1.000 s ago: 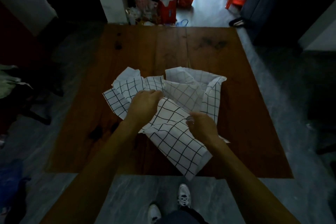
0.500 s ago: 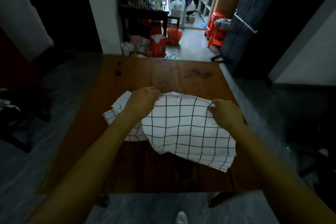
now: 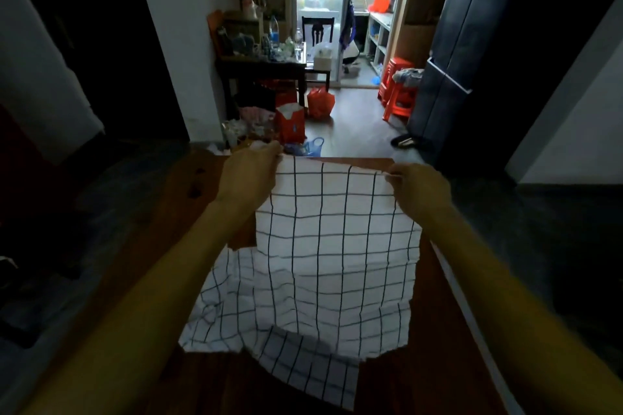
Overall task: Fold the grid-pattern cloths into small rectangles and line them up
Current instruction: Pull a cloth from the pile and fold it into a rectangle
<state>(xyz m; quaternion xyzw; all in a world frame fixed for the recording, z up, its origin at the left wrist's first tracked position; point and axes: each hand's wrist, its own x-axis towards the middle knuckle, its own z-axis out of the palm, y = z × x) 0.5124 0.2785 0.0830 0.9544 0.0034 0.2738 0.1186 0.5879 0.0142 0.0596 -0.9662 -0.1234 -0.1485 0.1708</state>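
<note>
I hold up one white cloth with a black grid [image 3: 333, 246] by its two top corners, spread flat and hanging in front of me. My left hand [image 3: 249, 175] pinches the top left corner and my right hand [image 3: 419, 187] pinches the top right corner. Below it, more grid cloth lies crumpled on the brown wooden table [image 3: 158, 246]: a heap [image 3: 229, 307] at the left and a piece with smaller squares [image 3: 313, 371] near the front edge. The hanging cloth hides part of the heap.
The table's far edge lies just beyond my hands. Past it the floor holds red bags [image 3: 320, 101], a blue bag [image 3: 313, 146] and clutter by a dark side table [image 3: 263, 67]. Red stools [image 3: 397, 91] stand beside a dark fridge [image 3: 472, 44].
Both hands have lifted one cloth off the heap, raised it and pulled its top edge taut. My view has tilted up from the table toward the room.
</note>
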